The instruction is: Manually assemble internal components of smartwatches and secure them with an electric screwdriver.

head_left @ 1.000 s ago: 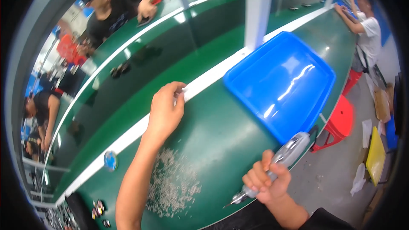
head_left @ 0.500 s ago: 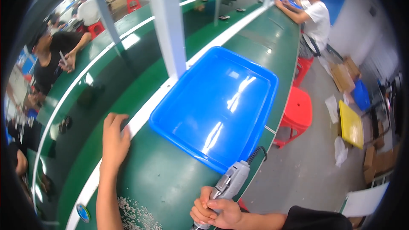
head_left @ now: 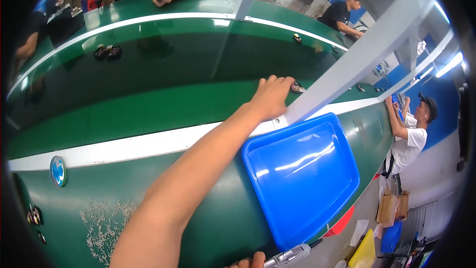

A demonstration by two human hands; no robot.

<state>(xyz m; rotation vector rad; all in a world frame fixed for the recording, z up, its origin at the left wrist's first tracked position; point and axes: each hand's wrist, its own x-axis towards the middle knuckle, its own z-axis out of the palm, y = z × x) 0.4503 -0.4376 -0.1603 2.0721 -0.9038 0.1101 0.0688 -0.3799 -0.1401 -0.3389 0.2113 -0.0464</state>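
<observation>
My left hand (head_left: pixel 271 97) reaches across the white rail over the green belt, its fingers stretched and bent down. Right at its fingertips lies a small dark part (head_left: pixel 297 87); whether they touch is hard to tell, and my thumb is hidden. At the lower edge, my right hand (head_left: pixel 249 262), mostly cut off, is closed round a grey electric screwdriver (head_left: pixel 290 256) with a coiled black cord. Just beyond the screwdriver sits a blue plastic tray (head_left: pixel 302 183) with nothing in it, on the green table.
Many tiny screws (head_left: pixel 106 226) are scattered on the table, left of my forearm. A round blue tin (head_left: pixel 58 171) stands by the rail (head_left: pixel 139 145). A grey post (head_left: pixel 357 54) rises beside my left hand. More dark parts (head_left: pixel 108 51) lie on the belt; co-workers sit around it.
My view has swung left. My left hand has gone from beside the rail out over the belt to the small dark part. My right hand still holds the screwdriver, now lower in view.
</observation>
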